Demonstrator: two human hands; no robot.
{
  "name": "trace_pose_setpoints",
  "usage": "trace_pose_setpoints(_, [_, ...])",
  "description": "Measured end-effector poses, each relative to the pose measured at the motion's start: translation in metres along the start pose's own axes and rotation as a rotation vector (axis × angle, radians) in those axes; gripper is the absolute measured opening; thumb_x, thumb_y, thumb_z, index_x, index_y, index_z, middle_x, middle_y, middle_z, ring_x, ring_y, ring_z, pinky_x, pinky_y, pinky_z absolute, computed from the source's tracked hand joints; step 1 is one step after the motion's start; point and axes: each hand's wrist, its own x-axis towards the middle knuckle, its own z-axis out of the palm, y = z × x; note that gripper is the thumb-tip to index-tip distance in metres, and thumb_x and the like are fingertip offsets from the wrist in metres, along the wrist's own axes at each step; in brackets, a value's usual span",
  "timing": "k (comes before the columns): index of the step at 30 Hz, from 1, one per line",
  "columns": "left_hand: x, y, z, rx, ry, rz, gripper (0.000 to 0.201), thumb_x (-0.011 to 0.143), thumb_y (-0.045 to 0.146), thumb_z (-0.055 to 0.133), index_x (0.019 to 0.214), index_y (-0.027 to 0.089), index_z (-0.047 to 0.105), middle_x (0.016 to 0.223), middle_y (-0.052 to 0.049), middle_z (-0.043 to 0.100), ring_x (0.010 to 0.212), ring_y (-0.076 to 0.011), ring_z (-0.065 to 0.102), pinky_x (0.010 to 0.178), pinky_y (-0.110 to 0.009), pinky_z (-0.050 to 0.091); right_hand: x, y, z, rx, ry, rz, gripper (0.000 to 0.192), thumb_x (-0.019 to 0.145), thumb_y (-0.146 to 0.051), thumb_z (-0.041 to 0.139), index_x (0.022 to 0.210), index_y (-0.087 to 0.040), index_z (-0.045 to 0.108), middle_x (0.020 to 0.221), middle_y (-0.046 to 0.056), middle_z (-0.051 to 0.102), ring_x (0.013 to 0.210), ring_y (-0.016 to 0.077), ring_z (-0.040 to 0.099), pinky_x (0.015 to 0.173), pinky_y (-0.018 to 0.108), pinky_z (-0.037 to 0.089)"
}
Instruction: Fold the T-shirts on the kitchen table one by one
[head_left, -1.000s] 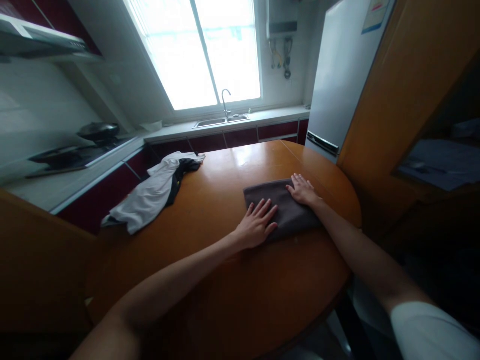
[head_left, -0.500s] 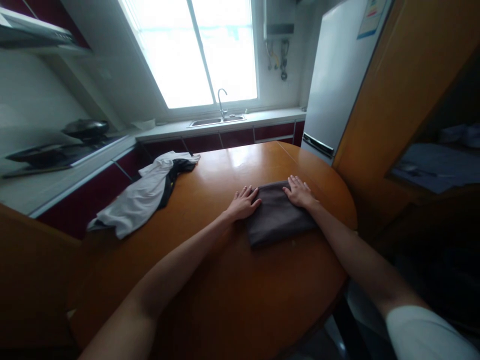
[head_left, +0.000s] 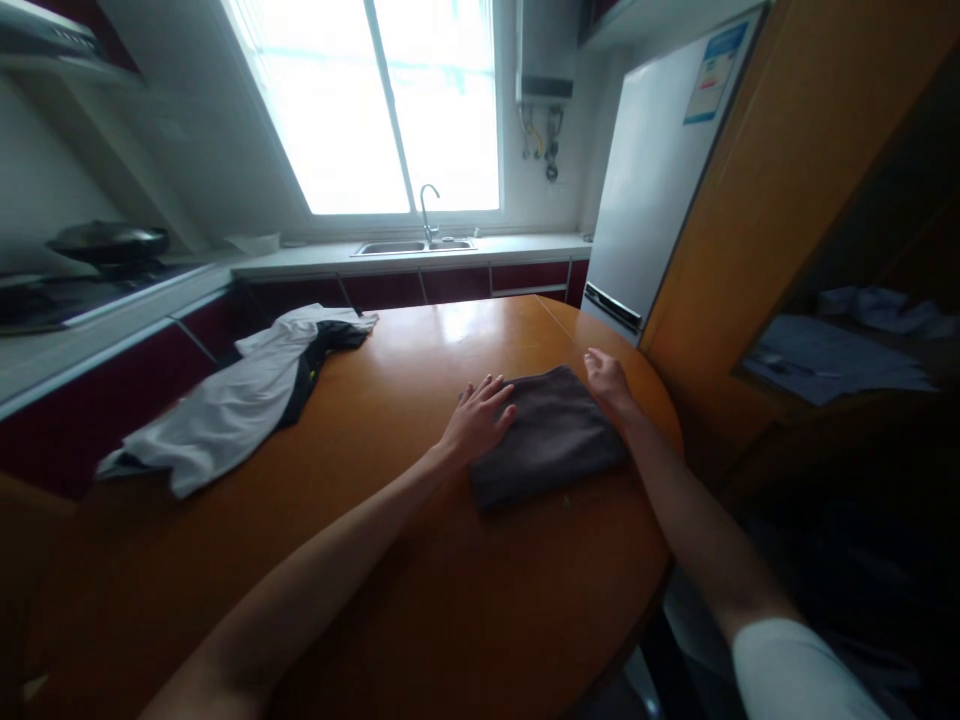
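A dark grey-brown folded cloth (head_left: 546, 440), perhaps a garment, lies flat in a rough rectangle on the wooden table. Over its left edge is my left hand (head_left: 480, 415), fingers spread and thumb apart, gripping nothing. Whether its palm touches the fabric is hard to tell. At the cloth's far right corner, my right hand (head_left: 607, 382) is turned on its side with the fingers loosely bent, and no fabric shows in it. A white and black garment (head_left: 232, 400) lies spread along the left side of the table, away from both hands.
The round-ended wooden table (head_left: 420, 370) fills the middle. Behind it runs a counter with a sink (head_left: 390, 248) and tap below a bright window. A fridge (head_left: 652, 170) stands at the back right, and a covered pan (head_left: 109, 242) sits on the stove at left.
My right hand has turned from lying flat on the cloth onto its side at the corner, its fingers more bent. My left hand has tilted slightly. The view has shifted right.
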Motion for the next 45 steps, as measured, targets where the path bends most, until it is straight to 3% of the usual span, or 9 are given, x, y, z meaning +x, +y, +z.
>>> trace_pose_setpoints(4, [0.0,0.027,-0.009,-0.06,-0.016,0.122,0.047,0.103,0.044,0.043,0.144,0.025,0.056,0.16,-0.009,0.042,0.153,-0.0268,0.028,0.125,-0.054,0.021,0.0,0.013,-0.029,0.038,0.031,0.14,0.032,0.099,-0.032,0.046,0.091,-0.012,0.069,0.093,0.01,0.075,0.096,0.0249,0.07,0.077,0.024,0.054])
trace_pose_setpoints(7, [-0.012,0.047,-0.001,-0.076,-0.194,0.204,0.05,0.101,0.049,0.047,0.146,0.028,0.053,0.161,-0.008,0.039,0.153,-0.0298,0.027,0.124,-0.058,0.02,-0.011,0.02,-0.028,0.059,-0.089,0.227,0.031,0.096,-0.034,0.057,0.071,-0.016,0.061,0.064,0.004,0.065,0.062,0.0166,0.064,0.056,0.021,0.05])
trace_pose_setpoints(10, [-0.024,0.057,0.009,-0.078,-0.316,0.229,0.053,0.101,0.052,0.046,0.149,0.03,0.05,0.163,-0.01,0.036,0.153,-0.0323,0.025,0.123,-0.062,0.018,-0.023,0.02,-0.019,0.089,-0.21,0.278,0.035,0.094,-0.038,0.065,0.067,-0.017,0.058,0.057,0.001,0.061,0.05,0.0121,0.056,0.049,0.02,0.046])
trace_pose_setpoints(14, [-0.02,0.054,0.008,-0.178,-0.236,0.206,0.049,0.103,0.051,0.043,0.144,0.028,0.055,0.157,-0.009,0.047,0.15,-0.0297,0.034,0.122,-0.058,0.024,-0.022,0.012,-0.012,0.09,-0.315,0.299,0.035,0.088,-0.042,0.072,0.067,-0.016,0.062,0.059,0.003,0.064,0.05,0.0135,0.056,0.046,0.022,0.042])
trace_pose_setpoints(17, [-0.005,0.042,-0.004,-0.296,0.002,0.16,0.039,0.103,0.043,0.043,0.129,0.023,0.064,0.138,-0.01,0.063,0.133,-0.0251,0.054,0.116,-0.046,0.039,-0.013,0.006,-0.013,0.069,-0.364,0.321,0.035,0.082,-0.042,0.079,0.066,-0.016,0.063,0.056,0.004,0.062,0.048,0.0142,0.055,0.044,0.024,0.039])
trace_pose_setpoints(23, [0.011,-0.021,-0.012,-0.362,0.337,-0.144,0.032,0.096,0.036,0.043,0.094,0.02,0.071,0.104,-0.007,0.071,0.099,-0.0211,0.067,0.094,-0.035,0.051,0.003,0.001,-0.018,0.161,-0.513,0.409,0.037,0.08,-0.049,0.08,0.082,-0.015,0.065,0.062,0.002,0.065,0.051,0.0127,0.056,0.046,0.022,0.041])
trace_pose_setpoints(27, [0.008,-0.055,-0.002,-0.339,0.341,-0.274,0.034,0.092,0.039,0.043,0.089,0.02,0.071,0.1,-0.006,0.07,0.093,-0.022,0.066,0.089,-0.034,0.052,0.01,0.0,-0.018,0.262,-0.582,0.431,0.031,0.083,-0.042,0.079,0.089,-0.014,0.068,0.075,0.004,0.071,0.059,0.0127,0.062,0.048,0.019,0.046])
trace_pose_setpoints(33, [0.006,-0.049,0.007,-0.342,0.398,-0.269,0.032,0.092,0.038,0.042,0.099,0.02,0.068,0.104,-0.007,0.067,0.096,-0.0231,0.065,0.089,-0.036,0.052,0.036,0.008,-0.019,0.394,-0.573,0.497,0.018,0.086,-0.03,0.076,0.093,-0.014,0.07,0.078,0.003,0.074,0.062,0.0128,0.066,0.057,0.02,0.055])
trace_pose_setpoints(45, [0.009,-0.058,0.015,-0.324,0.288,-0.248,0.027,0.091,0.041,0.046,0.095,0.022,0.065,0.099,-0.006,0.067,0.099,-0.0252,0.064,0.089,-0.041,0.054,0.163,0.053,-0.082,0.331,-0.457,0.682,0.027,0.095,-0.033,0.058,0.094,-0.01,0.073,0.077,0.011,0.077,0.074,0.0251,0.073,0.08,0.04,0.061])
